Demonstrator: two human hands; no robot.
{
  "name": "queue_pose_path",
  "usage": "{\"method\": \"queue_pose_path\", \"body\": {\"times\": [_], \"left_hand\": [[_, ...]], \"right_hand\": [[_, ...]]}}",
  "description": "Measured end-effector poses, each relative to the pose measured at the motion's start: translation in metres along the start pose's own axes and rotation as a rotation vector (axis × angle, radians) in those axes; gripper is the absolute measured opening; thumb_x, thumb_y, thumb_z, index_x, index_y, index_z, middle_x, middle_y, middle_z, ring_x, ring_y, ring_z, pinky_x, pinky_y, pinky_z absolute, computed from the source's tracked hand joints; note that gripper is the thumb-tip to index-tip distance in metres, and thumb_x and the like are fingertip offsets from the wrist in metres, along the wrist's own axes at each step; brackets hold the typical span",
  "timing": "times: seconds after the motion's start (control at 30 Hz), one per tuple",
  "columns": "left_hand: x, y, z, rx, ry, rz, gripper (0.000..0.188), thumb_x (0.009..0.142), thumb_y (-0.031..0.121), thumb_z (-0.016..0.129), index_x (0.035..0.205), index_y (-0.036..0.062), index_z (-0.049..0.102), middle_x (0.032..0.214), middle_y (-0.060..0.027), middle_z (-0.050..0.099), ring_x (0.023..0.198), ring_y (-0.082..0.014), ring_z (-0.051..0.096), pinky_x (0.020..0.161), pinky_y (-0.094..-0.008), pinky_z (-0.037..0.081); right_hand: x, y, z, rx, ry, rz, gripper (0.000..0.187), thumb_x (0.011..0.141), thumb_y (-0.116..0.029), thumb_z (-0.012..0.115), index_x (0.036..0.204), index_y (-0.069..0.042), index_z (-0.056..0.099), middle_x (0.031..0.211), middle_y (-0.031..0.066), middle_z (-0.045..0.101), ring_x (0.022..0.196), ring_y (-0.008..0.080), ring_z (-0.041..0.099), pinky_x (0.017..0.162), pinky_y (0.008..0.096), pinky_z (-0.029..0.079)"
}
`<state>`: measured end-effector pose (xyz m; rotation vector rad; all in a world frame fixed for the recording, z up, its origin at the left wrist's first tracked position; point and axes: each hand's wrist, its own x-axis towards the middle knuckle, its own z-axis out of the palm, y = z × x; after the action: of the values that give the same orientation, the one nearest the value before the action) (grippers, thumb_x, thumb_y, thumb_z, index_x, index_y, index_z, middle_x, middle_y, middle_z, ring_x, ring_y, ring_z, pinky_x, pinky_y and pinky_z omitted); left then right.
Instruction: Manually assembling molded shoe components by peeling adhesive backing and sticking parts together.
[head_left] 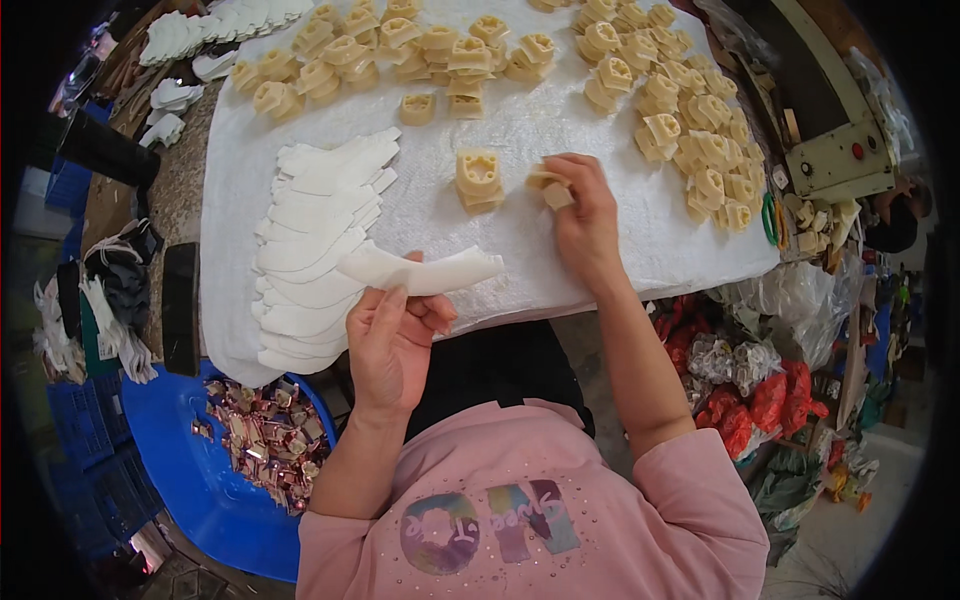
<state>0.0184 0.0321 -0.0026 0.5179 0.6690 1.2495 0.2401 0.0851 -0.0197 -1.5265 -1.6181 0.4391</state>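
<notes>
Strip [450, 276] thin, smooth, curved, pinched in left hand [385, 345], thumb against it, over right edge of overlapping strips [315, 240]; right hand [583, 220] grasps molded beige block [558, 194], blurred, near block stack [480, 182]. Wrinkled white sheet [440, 215] underneath, block piles [702, 140] at far and right sides. Cluttered room, blue tub [180, 440] of shiny scraps [265, 440] lower left. Strip plain white, bowed, right end notched

The person wears a dusty-pink T-shirt [620, 480] with loose short sleeves [700, 490] and a large, mottled, stud-dotted print [440, 535] in purple and teal, plus black clothing [505, 375] lower down, while the forearms [640, 375] and fingers [585, 172] are bare.
</notes>
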Motion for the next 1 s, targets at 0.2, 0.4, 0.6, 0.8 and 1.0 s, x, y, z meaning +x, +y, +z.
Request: {"method": "queue_pose_path", "body": {"times": [0.2,0.4,0.6,0.8,1.0], "left_hand": [[-0.003,0.001,-0.010,0.085,0.006,0.009,0.035,0.097,0.021,0.043,0.117,-0.0068,0.051,0.099,-0.0127,0.061,0.084,-0.0163,0.059,0.070,-0.0293,0.047],[-0.014,0.002,0.014,0.034,-0.017,0.093,0.034,0.098,0.016,0.042,0.116,-0.0103,0.052,0.118,-0.0167,0.056,0.101,-0.0157,0.057,0.084,-0.0280,0.048],[-0.019,0.008,0.015,-0.023,-0.072,0.068,0.033,0.099,0.015,0.040,0.117,-0.0107,0.051,0.120,-0.0177,0.055,0.106,-0.0176,0.056,0.092,-0.0300,0.047],[-0.023,0.008,0.020,0.103,-0.055,0.079,0.039,0.098,0.019,0.037,0.120,-0.0126,0.046,0.118,-0.0175,0.055,0.106,-0.0190,0.056,0.091,-0.0320,0.045],[-0.026,0.004,0.022,0.259,-0.046,0.192,0.039,0.099,0.017,0.034,0.118,-0.0143,0.048,0.121,-0.0207,0.053,0.106,-0.0200,0.056,0.092,-0.0322,0.045]], "right_hand": [[-0.036,-0.070,-0.009,0.680,-0.066,-0.083,0.031,0.080,0.010,0.056,0.109,-0.001,0.057,0.106,0.0106,0.057,0.094,0.0191,0.057,0.081,0.0288,0.046],[-0.046,-0.084,0.025,0.517,0.023,-0.386,0.036,0.075,0.009,0.062,0.108,-0.003,0.056,0.101,0.0144,0.061,0.087,0.0276,0.060,0.073,0.0332,0.049],[-0.045,-0.080,0.033,0.421,0.115,-0.629,0.045,0.069,0.014,0.059,0.109,-0.004,0.055,0.102,0.0150,0.060,0.086,0.0308,0.059,0.072,0.0375,0.049],[-0.046,-0.080,0.031,0.432,0.111,-0.620,0.047,0.066,0.015,0.058,0.109,-0.005,0.055,0.102,0.0147,0.060,0.086,0.0309,0.058,0.072,0.0373,0.049],[-0.049,-0.078,0.035,0.348,0.132,-0.626,0.045,0.066,0.010,0.061,0.107,-0.007,0.055,0.100,0.0121,0.061,0.082,0.0291,0.055,0.071,0.0366,0.045]]}}
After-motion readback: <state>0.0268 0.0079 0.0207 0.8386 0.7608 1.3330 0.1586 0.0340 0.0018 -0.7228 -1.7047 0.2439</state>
